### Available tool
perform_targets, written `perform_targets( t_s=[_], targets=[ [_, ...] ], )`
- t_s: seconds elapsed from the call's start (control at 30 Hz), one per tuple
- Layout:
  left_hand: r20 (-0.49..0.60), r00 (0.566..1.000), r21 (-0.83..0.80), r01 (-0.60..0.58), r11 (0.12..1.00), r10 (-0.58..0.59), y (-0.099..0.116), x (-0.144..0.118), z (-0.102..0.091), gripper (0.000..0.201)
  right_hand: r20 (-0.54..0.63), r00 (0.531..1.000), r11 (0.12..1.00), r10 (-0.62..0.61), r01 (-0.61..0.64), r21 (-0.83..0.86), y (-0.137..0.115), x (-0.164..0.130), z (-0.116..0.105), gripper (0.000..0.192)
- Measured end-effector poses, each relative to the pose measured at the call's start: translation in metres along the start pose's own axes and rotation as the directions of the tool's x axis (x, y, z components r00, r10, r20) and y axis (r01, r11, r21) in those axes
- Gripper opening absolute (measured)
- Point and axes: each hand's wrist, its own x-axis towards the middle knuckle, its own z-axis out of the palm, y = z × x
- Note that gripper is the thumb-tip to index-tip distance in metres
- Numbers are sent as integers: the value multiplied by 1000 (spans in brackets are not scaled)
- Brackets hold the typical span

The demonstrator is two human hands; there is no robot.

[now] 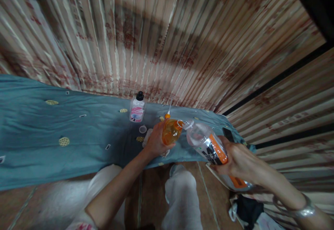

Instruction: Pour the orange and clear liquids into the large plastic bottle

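Note:
My left hand (156,140) is wrapped round a small amber bottle (171,132) and tilts it to the right. Its mouth meets the neck of a large clear plastic bottle (202,137) with a black and orange label. That larger bottle leans left in the grip of my right hand (232,157). Behind the amber bottle, an orange and white cap with a thin tube (167,115) is on the blue cloth. A small white round cap (142,129) lies left of my left hand. Partly covered by that hand is a crumpled whitish piece (147,137), perhaps tissue.
A clear bottle with a black cap and pink label (137,110) stands on the blue cloth (86,129). A dark flat object (228,134) lies beyond my right hand. Pleated curtains (146,42) hang behind. Black and white items (249,207) sit low at right.

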Motion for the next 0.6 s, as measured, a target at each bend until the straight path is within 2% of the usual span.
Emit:
perform_targets(
  t_s=[0.2,0.6],
  targets=[
    [-3,1000,33,-1,999,1,0,0,0,128,1,998,998,57,-57,7,-1,1,1,35],
    [-2,1000,2,27,1000,-27,2,1,1,127,1,1000,1000,23,-23,3,-3,0,0,28]
  ],
)
